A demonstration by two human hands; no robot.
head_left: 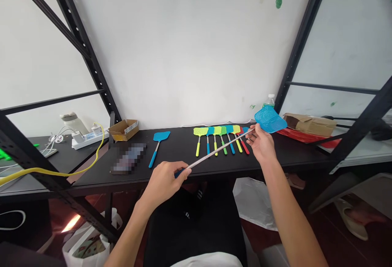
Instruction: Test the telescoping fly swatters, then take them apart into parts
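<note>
Left hand: our left hand (163, 183) is closed, gripping the blue handle of a long metal-shafted fly swatter (214, 156).
Right hand: our right hand (260, 142) pinches the shaft with its fingers, just below the blue mesh head (270, 119).
Swatter: we hold it diagonally above the black table (92, 177).
Table: a blue fly swatter (161, 146) lies beside a pixelated object (128, 159); a row of fly swatters (220, 138) in yellow, green, blue and red lies side by side.
Writing: a label on the cardboard box (124, 130) is too small to read.
Left: a white power strip (87, 138) sits near a yellow cable (61, 172).
Right: the raised head stands just before a plastic bottle (270, 100); a kraft-paper package (309, 125) rests on a red sheet (303, 137).
Behind: a black metal rack frame (301, 42) stands against a white wall (190, 46).
</note>
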